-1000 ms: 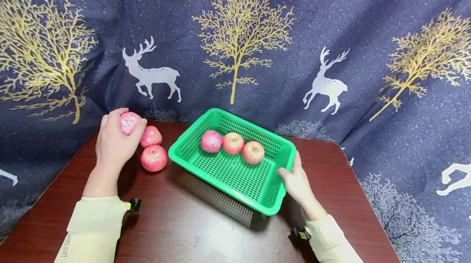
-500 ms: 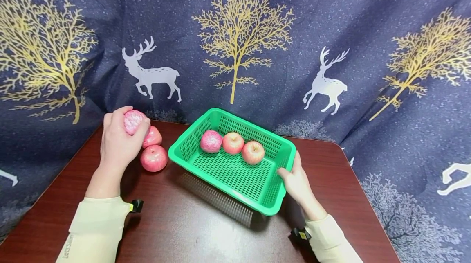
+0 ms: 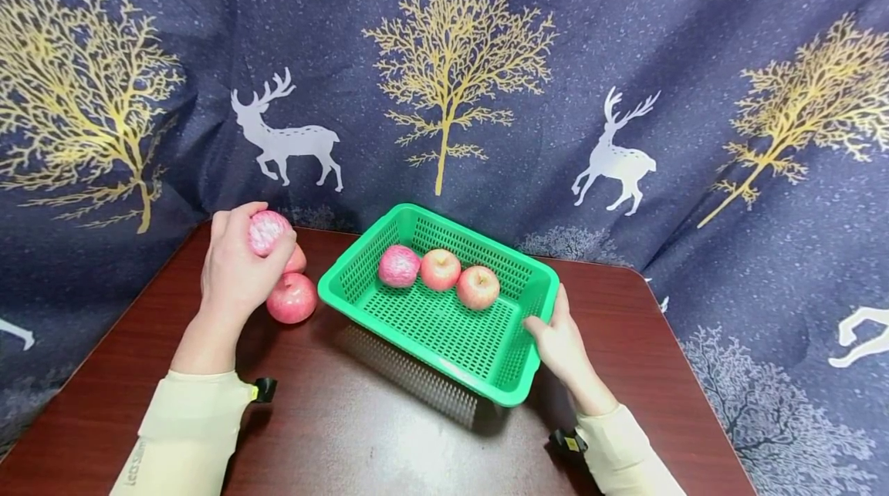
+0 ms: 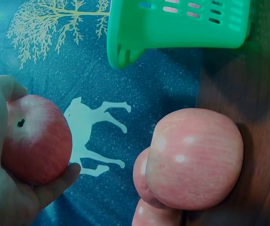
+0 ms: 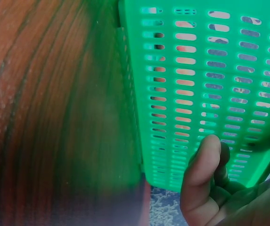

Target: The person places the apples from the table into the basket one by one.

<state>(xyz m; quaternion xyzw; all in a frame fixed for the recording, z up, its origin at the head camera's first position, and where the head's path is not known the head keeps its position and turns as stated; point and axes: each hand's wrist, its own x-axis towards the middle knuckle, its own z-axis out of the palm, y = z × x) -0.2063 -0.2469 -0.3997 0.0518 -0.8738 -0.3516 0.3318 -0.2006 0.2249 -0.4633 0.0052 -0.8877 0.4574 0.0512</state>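
My left hand grips a pink-red apple at the table's far left. In the left wrist view, that held apple shows its stem hollow, with fingers curled round it. A large red apple sits on the table just right of this hand, and another apple behind it is partly hidden by the hand. My right hand holds the right end of a green plastic basket, thumb over the rim on the inner side. Three apples lie in a row inside; the middle apple is yellowish red.
The dark wooden table reaches back to a navy cloth backdrop with printed deer and trees. The basket's left end stands close to the loose apples. A small black wrist camera sticks out from the left sleeve.
My left hand has moved right with the apple in it and now covers more of the apple behind. The right hand and the basket have stayed in place.
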